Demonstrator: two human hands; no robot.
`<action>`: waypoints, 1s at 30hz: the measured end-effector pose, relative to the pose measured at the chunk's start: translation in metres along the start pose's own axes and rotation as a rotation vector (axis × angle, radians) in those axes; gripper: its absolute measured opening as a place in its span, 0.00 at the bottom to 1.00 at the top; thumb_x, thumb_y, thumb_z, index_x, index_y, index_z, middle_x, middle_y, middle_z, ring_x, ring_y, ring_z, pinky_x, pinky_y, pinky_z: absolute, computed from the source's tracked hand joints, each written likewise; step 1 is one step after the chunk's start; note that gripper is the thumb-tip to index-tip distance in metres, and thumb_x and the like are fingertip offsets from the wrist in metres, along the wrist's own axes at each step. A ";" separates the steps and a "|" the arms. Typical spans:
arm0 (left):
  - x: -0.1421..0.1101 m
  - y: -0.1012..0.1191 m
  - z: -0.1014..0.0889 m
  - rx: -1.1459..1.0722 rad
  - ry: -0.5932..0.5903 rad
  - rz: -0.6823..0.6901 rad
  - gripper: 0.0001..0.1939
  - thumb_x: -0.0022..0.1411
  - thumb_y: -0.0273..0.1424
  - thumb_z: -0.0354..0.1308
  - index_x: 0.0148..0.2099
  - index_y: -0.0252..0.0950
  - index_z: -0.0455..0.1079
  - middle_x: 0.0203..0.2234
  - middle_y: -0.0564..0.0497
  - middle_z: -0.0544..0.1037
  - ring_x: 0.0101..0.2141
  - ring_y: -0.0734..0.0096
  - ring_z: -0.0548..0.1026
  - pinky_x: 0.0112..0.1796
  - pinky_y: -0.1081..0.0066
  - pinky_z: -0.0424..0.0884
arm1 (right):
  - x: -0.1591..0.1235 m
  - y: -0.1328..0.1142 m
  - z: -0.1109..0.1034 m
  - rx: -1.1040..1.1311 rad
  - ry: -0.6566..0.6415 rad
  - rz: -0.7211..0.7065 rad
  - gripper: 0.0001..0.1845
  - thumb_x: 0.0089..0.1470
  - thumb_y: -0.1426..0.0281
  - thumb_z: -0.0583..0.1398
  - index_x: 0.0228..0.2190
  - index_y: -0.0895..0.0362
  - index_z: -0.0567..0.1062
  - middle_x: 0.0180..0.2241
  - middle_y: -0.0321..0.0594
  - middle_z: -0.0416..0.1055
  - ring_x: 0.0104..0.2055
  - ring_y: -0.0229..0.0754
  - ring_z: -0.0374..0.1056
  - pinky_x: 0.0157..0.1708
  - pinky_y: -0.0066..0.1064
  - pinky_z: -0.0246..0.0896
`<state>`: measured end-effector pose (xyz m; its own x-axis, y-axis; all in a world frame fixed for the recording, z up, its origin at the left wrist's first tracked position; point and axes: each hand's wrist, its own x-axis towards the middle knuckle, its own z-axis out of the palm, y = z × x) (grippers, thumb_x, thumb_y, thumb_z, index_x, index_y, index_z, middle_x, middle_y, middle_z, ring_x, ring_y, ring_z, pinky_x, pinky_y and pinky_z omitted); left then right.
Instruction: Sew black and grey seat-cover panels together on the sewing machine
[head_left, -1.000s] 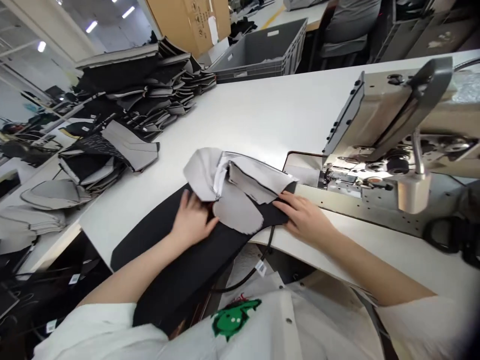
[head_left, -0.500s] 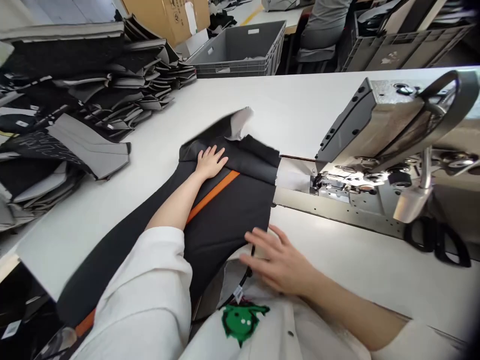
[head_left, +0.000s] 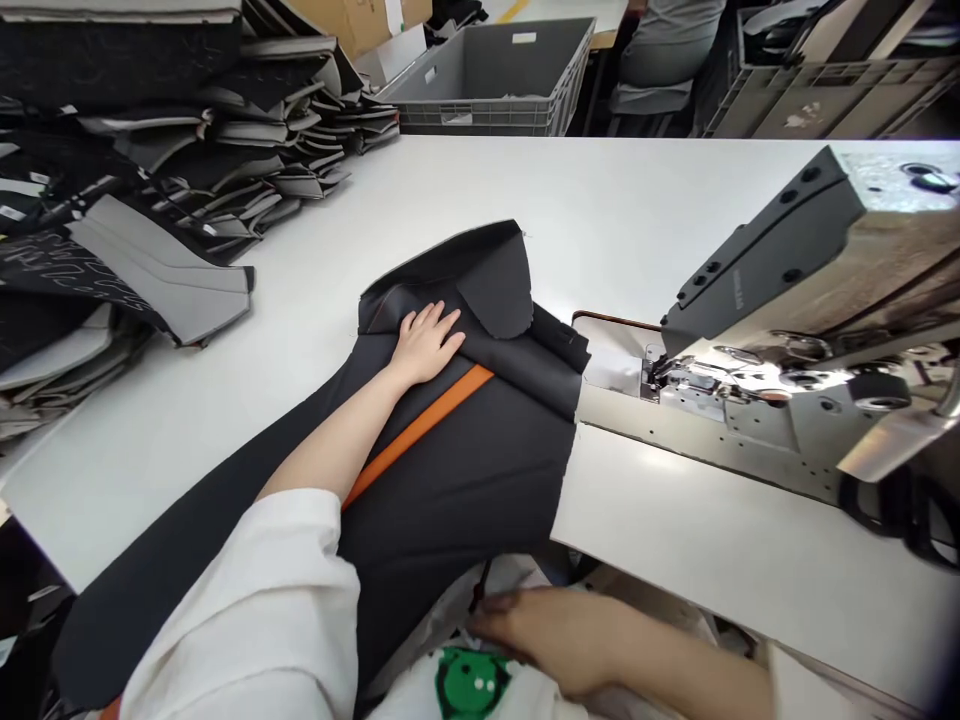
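Observation:
A large black fabric piece (head_left: 465,450) with an orange stripe (head_left: 420,425) lies across the white table (head_left: 675,220) and hangs over its near edge. My left hand (head_left: 429,342) rests flat on its upper part, fingers stretched out, beside a folded-over flap (head_left: 495,275). My right hand (head_left: 536,630) is low at the table's near edge, below the fabric's hem, close to my white shirt; its fingers are blurred and point left, near a black cord. The fabric's right edge lies next to the sewing machine (head_left: 787,300).
Stacks of black and grey cut pieces (head_left: 150,180) fill the left side of the table. A grey plastic crate (head_left: 495,80) and a cardboard box stand behind it. Another person sits at the back. Black scissors (head_left: 900,500) lie at the right under the machine.
The grey side of the fabric was turned over, so the black side with the orange stripe faces up. My left hand moved up onto it; my right hand dropped from the table to its near edge.

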<state>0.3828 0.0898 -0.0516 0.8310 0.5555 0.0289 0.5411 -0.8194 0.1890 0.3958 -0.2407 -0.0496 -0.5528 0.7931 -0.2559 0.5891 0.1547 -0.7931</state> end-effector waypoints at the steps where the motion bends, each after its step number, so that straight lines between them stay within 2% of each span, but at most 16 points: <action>1: -0.007 0.004 0.000 0.003 -0.004 0.014 0.27 0.69 0.44 0.38 0.66 0.42 0.55 0.66 0.46 0.52 0.66 0.59 0.48 0.63 0.52 0.44 | -0.013 -0.012 -0.023 0.034 -0.057 0.005 0.20 0.51 0.75 0.57 0.47 0.52 0.75 0.37 0.38 0.77 0.33 0.41 0.73 0.28 0.26 0.64; 3: -0.019 0.011 0.000 0.010 -0.013 0.033 0.27 0.70 0.43 0.38 0.66 0.41 0.56 0.66 0.46 0.52 0.66 0.58 0.48 0.63 0.52 0.44 | -0.028 -0.028 -0.069 0.141 0.000 -0.084 0.19 0.59 0.75 0.51 0.48 0.50 0.74 0.38 0.34 0.77 0.37 0.36 0.73 0.35 0.24 0.66; 5: -0.024 0.014 0.000 0.016 -0.012 0.041 0.27 0.70 0.43 0.38 0.66 0.40 0.56 0.66 0.45 0.53 0.66 0.58 0.48 0.63 0.52 0.43 | -0.022 -0.025 -0.106 0.123 0.271 -0.152 0.20 0.63 0.72 0.47 0.52 0.53 0.70 0.47 0.36 0.74 0.47 0.35 0.70 0.46 0.24 0.65; 6: -0.024 0.011 0.001 0.015 -0.014 0.057 0.27 0.70 0.42 0.38 0.66 0.40 0.55 0.66 0.45 0.53 0.66 0.58 0.48 0.63 0.52 0.43 | -0.013 -0.015 -0.120 0.013 0.421 -0.108 0.22 0.64 0.70 0.45 0.55 0.55 0.68 0.52 0.39 0.70 0.53 0.38 0.66 0.52 0.29 0.63; 8: -0.018 -0.003 0.000 0.012 -0.033 0.118 0.27 0.70 0.43 0.38 0.67 0.42 0.54 0.66 0.48 0.52 0.66 0.61 0.48 0.64 0.55 0.44 | 0.012 0.014 -0.137 -0.294 0.566 0.063 0.24 0.64 0.64 0.49 0.58 0.58 0.64 0.59 0.45 0.62 0.61 0.47 0.58 0.58 0.42 0.57; 10: -0.008 -0.030 -0.004 0.029 -0.025 0.103 0.28 0.69 0.45 0.39 0.67 0.42 0.53 0.66 0.48 0.53 0.66 0.61 0.48 0.64 0.56 0.45 | 0.040 0.044 -0.143 -0.530 0.607 0.234 0.29 0.63 0.60 0.50 0.61 0.61 0.60 0.62 0.49 0.55 0.64 0.54 0.52 0.61 0.50 0.49; 12: 0.000 -0.064 -0.012 0.070 0.035 -0.047 0.29 0.69 0.46 0.39 0.67 0.39 0.54 0.66 0.45 0.53 0.66 0.58 0.48 0.64 0.51 0.42 | 0.064 0.064 -0.141 -0.672 0.603 0.298 0.33 0.64 0.57 0.47 0.63 0.63 0.55 0.64 0.52 0.50 0.66 0.57 0.46 0.62 0.54 0.45; 14: 0.000 -0.103 -0.024 0.111 0.107 -0.205 0.29 0.69 0.45 0.40 0.66 0.38 0.55 0.66 0.43 0.52 0.66 0.54 0.47 0.63 0.45 0.39 | 0.086 0.069 -0.137 -0.751 0.612 0.287 0.34 0.65 0.56 0.44 0.64 0.63 0.53 0.65 0.52 0.48 0.66 0.57 0.45 0.62 0.54 0.45; 17: -0.019 -0.171 -0.046 0.137 0.165 -0.227 0.27 0.67 0.42 0.46 0.66 0.41 0.56 0.67 0.45 0.50 0.66 0.53 0.46 0.63 0.46 0.42 | 0.123 0.065 -0.136 -0.810 0.706 0.258 0.31 0.64 0.56 0.45 0.62 0.59 0.58 0.63 0.50 0.54 0.65 0.56 0.49 0.61 0.52 0.48; 19: -0.051 -0.225 -0.060 0.108 0.252 -0.295 0.25 0.66 0.38 0.50 0.63 0.38 0.60 0.66 0.43 0.52 0.66 0.54 0.48 0.63 0.52 0.45 | 0.152 0.063 -0.140 -0.834 0.761 0.226 0.31 0.64 0.55 0.44 0.61 0.58 0.61 0.61 0.51 0.57 0.64 0.56 0.52 0.60 0.52 0.50; 20: -0.074 -0.252 -0.066 0.046 0.347 -0.393 0.23 0.64 0.35 0.53 0.61 0.37 0.64 0.65 0.43 0.54 0.65 0.56 0.51 0.63 0.55 0.48 | 0.167 0.062 -0.142 -0.845 0.774 0.207 0.31 0.64 0.55 0.44 0.61 0.58 0.61 0.61 0.52 0.58 0.63 0.56 0.52 0.60 0.52 0.50; 22: -0.132 -0.303 -0.075 -0.137 0.614 -0.672 0.18 0.60 0.28 0.56 0.53 0.37 0.70 0.61 0.43 0.62 0.61 0.62 0.60 0.61 0.63 0.55 | 0.193 0.061 -0.146 -0.865 0.787 0.184 0.32 0.64 0.55 0.42 0.60 0.60 0.62 0.61 0.53 0.58 0.63 0.57 0.53 0.59 0.52 0.51; 23: -0.163 -0.325 -0.079 -0.260 0.803 -0.844 0.15 0.58 0.26 0.58 0.48 0.37 0.71 0.57 0.45 0.67 0.58 0.65 0.64 0.59 0.66 0.59 | 0.203 0.060 -0.148 -0.872 0.789 0.179 0.32 0.64 0.55 0.42 0.60 0.60 0.62 0.61 0.54 0.57 0.63 0.57 0.53 0.59 0.53 0.51; 25: -0.220 -0.365 -0.082 -0.317 1.014 -1.061 0.13 0.62 0.25 0.51 0.48 0.33 0.68 0.53 0.40 0.69 0.53 0.66 0.70 0.54 0.64 0.66 | 0.217 0.061 -0.151 -0.880 0.783 0.166 0.33 0.64 0.54 0.41 0.60 0.60 0.62 0.61 0.54 0.58 0.63 0.58 0.52 0.59 0.53 0.52; 27: -0.262 -0.399 -0.084 -0.360 1.172 -1.204 0.14 0.67 0.26 0.41 0.51 0.33 0.63 0.47 0.39 0.70 0.45 0.69 0.74 0.46 0.65 0.72 | 0.224 0.063 -0.153 -0.884 0.778 0.143 0.33 0.64 0.54 0.40 0.60 0.60 0.62 0.60 0.53 0.58 0.63 0.58 0.53 0.59 0.53 0.53; 30: -0.289 -0.441 -0.083 -0.442 1.358 -1.317 0.16 0.70 0.28 0.31 0.53 0.34 0.55 0.42 0.43 0.68 0.34 0.77 0.76 0.34 0.72 0.74 | 0.231 0.064 -0.153 -0.880 0.782 0.112 0.32 0.64 0.55 0.41 0.61 0.58 0.61 0.61 0.50 0.58 0.63 0.56 0.54 0.59 0.54 0.53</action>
<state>-0.1065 0.3027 -0.0617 -0.7593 0.5947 0.2641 0.3981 0.1035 0.9115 0.3960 0.0422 -0.0753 -0.1412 0.9258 0.3506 0.9836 0.1713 -0.0562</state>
